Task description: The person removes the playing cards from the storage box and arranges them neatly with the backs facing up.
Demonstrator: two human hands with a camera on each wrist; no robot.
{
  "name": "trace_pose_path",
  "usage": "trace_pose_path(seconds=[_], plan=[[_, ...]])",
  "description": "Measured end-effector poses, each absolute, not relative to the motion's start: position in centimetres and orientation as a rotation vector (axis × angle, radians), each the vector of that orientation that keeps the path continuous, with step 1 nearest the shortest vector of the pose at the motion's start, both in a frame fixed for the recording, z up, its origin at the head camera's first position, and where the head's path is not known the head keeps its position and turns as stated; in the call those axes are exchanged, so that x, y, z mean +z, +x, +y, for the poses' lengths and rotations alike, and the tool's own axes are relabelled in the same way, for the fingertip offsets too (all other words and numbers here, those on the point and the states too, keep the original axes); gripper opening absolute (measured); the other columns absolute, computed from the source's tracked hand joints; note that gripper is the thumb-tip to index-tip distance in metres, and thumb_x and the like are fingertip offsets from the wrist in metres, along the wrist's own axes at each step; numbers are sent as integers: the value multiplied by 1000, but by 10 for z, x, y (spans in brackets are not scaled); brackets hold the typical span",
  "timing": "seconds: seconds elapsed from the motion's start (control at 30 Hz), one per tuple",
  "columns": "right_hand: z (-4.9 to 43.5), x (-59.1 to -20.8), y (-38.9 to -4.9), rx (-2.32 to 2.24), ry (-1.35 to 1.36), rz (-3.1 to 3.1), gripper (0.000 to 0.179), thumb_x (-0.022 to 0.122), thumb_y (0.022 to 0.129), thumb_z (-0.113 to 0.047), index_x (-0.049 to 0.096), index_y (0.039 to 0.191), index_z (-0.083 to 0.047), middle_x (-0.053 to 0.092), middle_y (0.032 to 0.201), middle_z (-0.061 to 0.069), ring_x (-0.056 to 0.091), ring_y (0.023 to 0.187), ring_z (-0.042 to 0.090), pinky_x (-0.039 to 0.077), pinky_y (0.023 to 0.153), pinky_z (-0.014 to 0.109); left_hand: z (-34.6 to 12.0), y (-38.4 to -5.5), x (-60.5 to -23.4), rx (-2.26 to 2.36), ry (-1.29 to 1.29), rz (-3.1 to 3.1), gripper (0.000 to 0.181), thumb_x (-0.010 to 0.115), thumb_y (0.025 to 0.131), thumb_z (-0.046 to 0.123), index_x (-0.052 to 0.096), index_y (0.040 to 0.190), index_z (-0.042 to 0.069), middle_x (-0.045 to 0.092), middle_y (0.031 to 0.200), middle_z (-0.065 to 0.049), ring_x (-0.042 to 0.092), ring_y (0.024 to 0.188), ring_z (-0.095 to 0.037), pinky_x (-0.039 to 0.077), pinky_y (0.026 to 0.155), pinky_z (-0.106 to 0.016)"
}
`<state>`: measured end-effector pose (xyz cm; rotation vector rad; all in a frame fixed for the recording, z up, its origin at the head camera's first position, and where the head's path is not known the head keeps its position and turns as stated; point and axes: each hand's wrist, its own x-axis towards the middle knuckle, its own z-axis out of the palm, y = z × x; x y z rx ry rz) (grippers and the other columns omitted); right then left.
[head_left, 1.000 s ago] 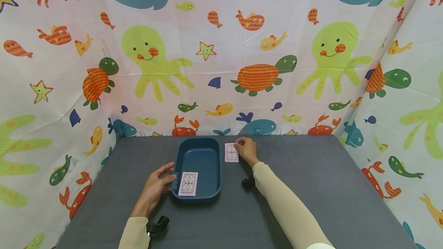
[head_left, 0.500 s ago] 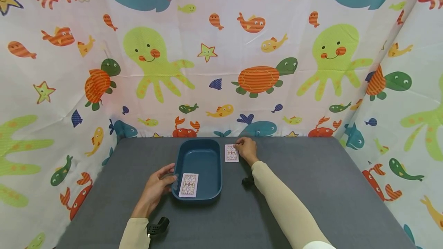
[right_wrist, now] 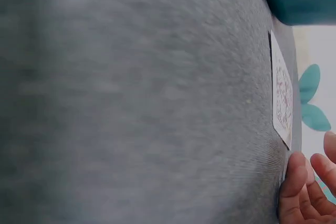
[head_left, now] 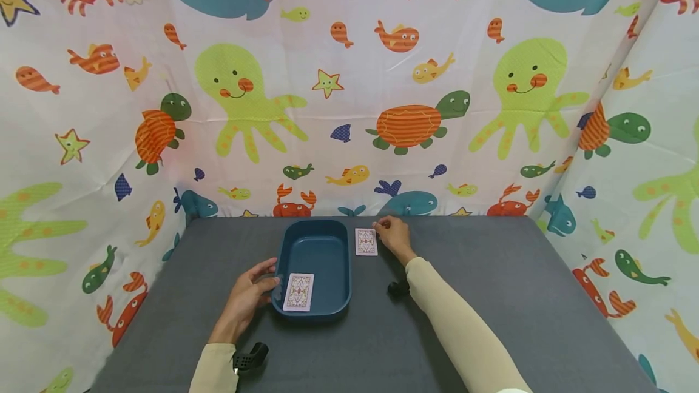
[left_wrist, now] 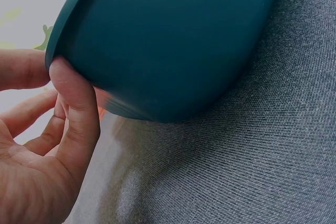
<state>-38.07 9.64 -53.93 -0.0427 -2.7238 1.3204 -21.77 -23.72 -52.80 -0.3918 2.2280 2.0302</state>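
Observation:
A dark blue plastic container [head_left: 349, 272] with rounded corners stands on the table. My left hand [head_left: 247, 299] pinches its left rim between thumb and fingers, as the left wrist view shows with the hand [left_wrist: 44, 177] at the container's edge [left_wrist: 168, 45]. Inside, at the near left corner, lies a face-down playing card [head_left: 298, 292]. A second playing card [head_left: 366, 242], patterned back up, lies flat on the table right of the container. My right hand [head_left: 395, 238] is just to the right of that card, fingers loosely bent and holding nothing; a small gap separates them.
The table has a dark grey cloth cover [head_left: 464, 296]. A white curtain [head_left: 349, 150] printed with sea animals hangs along its back and sides. Black bands [head_left: 251, 356] are on both wrists.
My right hand has let go of the playing card on the table and moved slightly right. The card stays in place. My left hand keeps its hold on the container.

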Motion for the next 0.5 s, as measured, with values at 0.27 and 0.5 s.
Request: trace_pose_path(seconds=[0.27, 0.5], plan=[[102, -537, -364, 1421, -2, -2685, 27, 64, 95, -32, 70, 107, -8, 69, 94, 9, 64, 73, 16, 48, 61, 25, -236, -217, -527, 2042, -359, 2226, 51, 61, 94, 10, 49, 143, 17, 46, 141, -11, 55, 108, -29, 51, 73, -32], [100, -518, -347, 1449, 104, -2625, 26, 65, 95, -33, 71, 107, -11, 70, 95, 8, 66, 73, 15, 49, 62, 26, -237, -217, -526, 2029, -365, 2230, 51, 61, 94, 12, 49, 143, 19, 46, 141, -9, 56, 107, -27, 50, 75, -33]])
